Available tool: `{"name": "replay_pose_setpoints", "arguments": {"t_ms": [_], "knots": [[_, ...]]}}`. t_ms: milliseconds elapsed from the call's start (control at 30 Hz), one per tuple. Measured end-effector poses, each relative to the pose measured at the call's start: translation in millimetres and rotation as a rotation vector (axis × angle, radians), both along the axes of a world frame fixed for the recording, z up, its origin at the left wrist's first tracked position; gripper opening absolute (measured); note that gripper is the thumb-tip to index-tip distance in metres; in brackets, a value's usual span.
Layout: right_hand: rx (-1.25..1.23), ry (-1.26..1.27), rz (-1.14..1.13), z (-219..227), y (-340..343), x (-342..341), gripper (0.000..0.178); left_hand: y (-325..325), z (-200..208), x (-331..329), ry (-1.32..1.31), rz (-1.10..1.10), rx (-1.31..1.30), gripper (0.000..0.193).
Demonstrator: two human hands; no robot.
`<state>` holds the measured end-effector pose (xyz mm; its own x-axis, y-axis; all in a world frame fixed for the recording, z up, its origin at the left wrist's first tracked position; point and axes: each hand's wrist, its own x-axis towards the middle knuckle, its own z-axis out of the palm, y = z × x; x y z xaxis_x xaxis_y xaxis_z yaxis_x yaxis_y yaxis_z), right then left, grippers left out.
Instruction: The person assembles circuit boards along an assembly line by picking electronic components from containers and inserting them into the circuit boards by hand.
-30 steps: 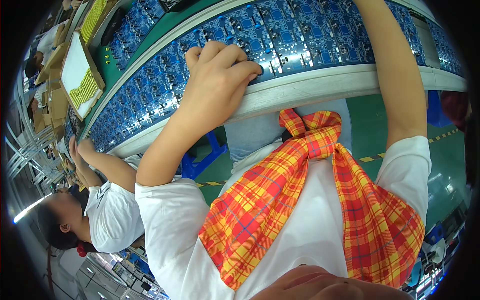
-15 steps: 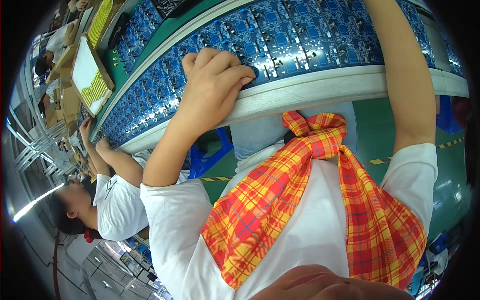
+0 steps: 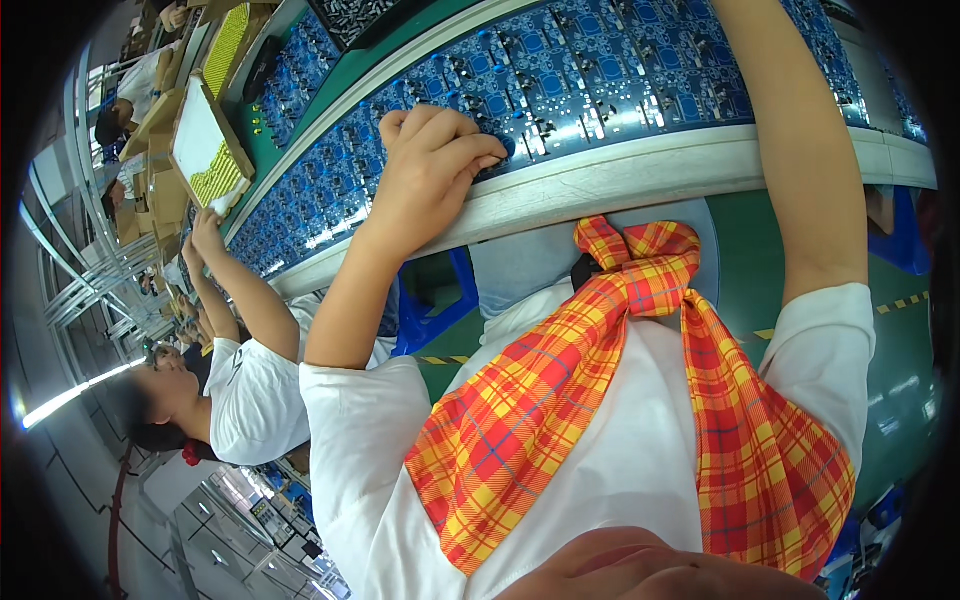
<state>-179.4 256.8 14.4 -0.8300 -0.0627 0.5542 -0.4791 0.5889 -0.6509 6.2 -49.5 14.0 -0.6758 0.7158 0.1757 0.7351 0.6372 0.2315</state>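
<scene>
My left hand is over the near edge of a long row of blue circuit boards. Its thumb and index finger are pinched together, with a small blue disc-shaped component at their tips, just above a board. The other fingers are curled. Similar small blue parts stand on several boards close by. My right forearm reaches across the boards on the right and leaves the picture at the top, so my right hand is out of sight.
A pale metal rail borders the boards on my side. Beyond them stand a black tray of small metallic parts and a cardboard box with yellow parts. At left, a co-worker in a white shirt works along the same line.
The view has shifted slightly. My left hand keeps its pinch at nearly the same spot on the boards. At left, the co-worker's hands have come closer together, near the cardboard box.
</scene>
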Motion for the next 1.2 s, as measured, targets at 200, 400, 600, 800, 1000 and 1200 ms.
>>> {"name": "replay_pose_setpoints", "arguments": {"t_ms": [200, 400, 600, 800, 1000, 1200], "knots": [[-0.096, -0.157, -0.020, 6.8, 5.5, 3.0, 0.027, 4.2, 7.5, 15.2, 0.122, -0.050, -0.152, 0.016], [-0.195, -0.188, 0.000, 1.9, 10.2, -0.4, 0.023, -5.3, 44.0, -57.6, 0.350, 0.043, -0.134, 0.036], [-0.118, -0.095, 0.030, -14.0, 14.2, -13.9, 0.022, -13.1, 39.8, -157.3, 0.234, 0.429, 0.068, 0.015], [-0.105, -0.087, 0.042, -8.4, 11.8, -9.6, 0.022, -30.3, 24.1, -185.1, 0.058, 0.269, 0.297, 0.018], [-0.156, -0.155, 0.060, 0.4, 18.5, -2.0, 0.020, -16.7, 29.9, -149.3, -0.175, 0.603, 0.422, 0.021], [-0.185, 0.009, 0.188, 28.2, -7.0, 33.5, 0.017, -40.0, 20.7, -51.4, -0.049, 0.397, 0.335, 0.031]]}}
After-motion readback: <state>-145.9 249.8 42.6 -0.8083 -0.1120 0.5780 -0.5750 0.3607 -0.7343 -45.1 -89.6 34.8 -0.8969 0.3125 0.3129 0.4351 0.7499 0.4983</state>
